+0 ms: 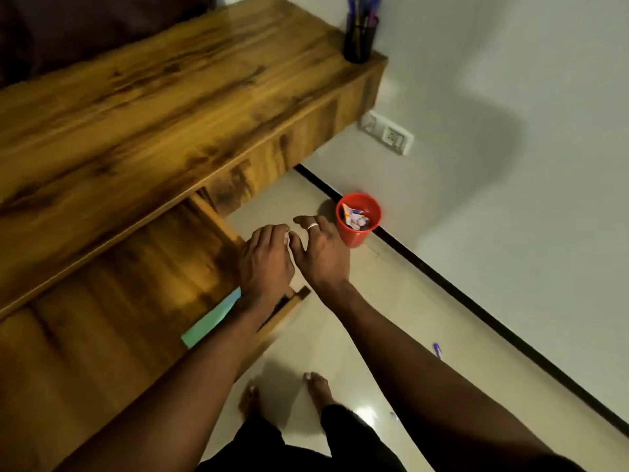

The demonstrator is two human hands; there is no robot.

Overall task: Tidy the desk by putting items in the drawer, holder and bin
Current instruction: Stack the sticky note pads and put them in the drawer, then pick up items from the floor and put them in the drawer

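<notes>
- The left hand (265,260) lies palm down at the corner of the wooden drawer (143,277) under the desk (153,107). Its fingers (272,231) bend downward over the wood. I cannot tell whether they are gripping the drawer or only resting on it.
- The right hand (323,250) hangs just beside the left, thumb nearly touching it, over the floor (391,301). Its fingers are released and loosely spread, holding nothing. One of them wears a pale ring (312,227).
- The drawer looks partly open. A flat pale green thing (211,318) shows in the gap, partly covered by the left forearm.
- A red bin (354,235) stands on the floor against the wall, close beyond the right hand, with crumpled paper scraps (355,218) inside.
- A black mesh holder (360,40) full of pens stands upright at the far corner of the desk, by the wall.
- A small blue thing (436,349), too small to identify, lies on the floor near the wall.
- A white wall socket (386,132) sits under the end of the desk.
- Two bare feet (318,386) stand on the floor below the arms.
</notes>
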